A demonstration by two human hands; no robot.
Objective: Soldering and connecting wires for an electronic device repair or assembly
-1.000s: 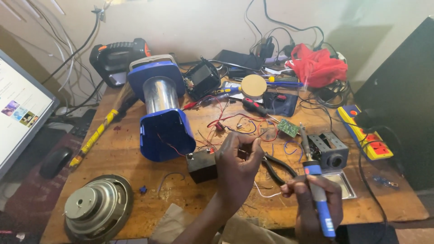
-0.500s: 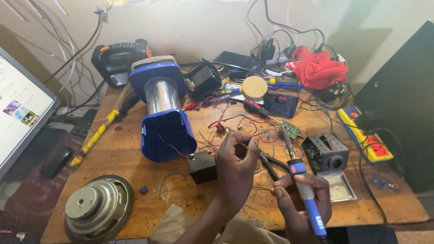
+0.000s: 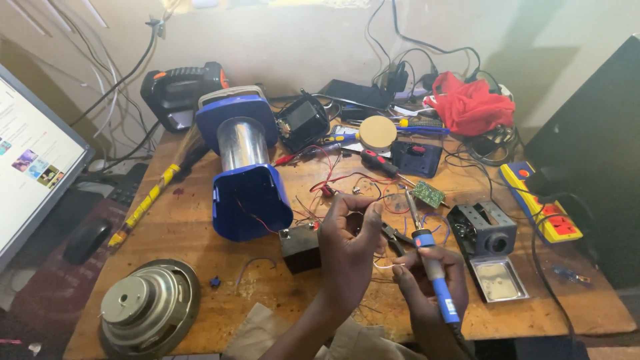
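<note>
Wood with a worn, scratched grain makes the counter [image 3: 200,233], and it stands against a pale wall hung with cables. At the far left side lies a blue plastic lantern [image 3: 243,167] with a shiny metal cylinder in its middle; thin red wires run from it. Near the left edge sits a round grey speaker driver [image 3: 150,310] of metal. To the right stand a grey metal soldering stand [image 3: 485,230] with a square tray, a yellow power strip [image 3: 543,200] and, farther, a crumpled red cloth [image 3: 470,107]. A small green circuit board [image 3: 427,194] lies in the middle, and a lit monitor [image 3: 30,160] stands at the far left.

The left hand [image 3: 350,243] has its grip pinched together on a thin wire [image 3: 387,265], which is small and hard to see, just above the near middle of the counter. The right hand [image 3: 430,280] is clamped around the blue handle of a soldering iron [image 3: 430,257], whose metal tip points away, toward the circuit board.
</note>
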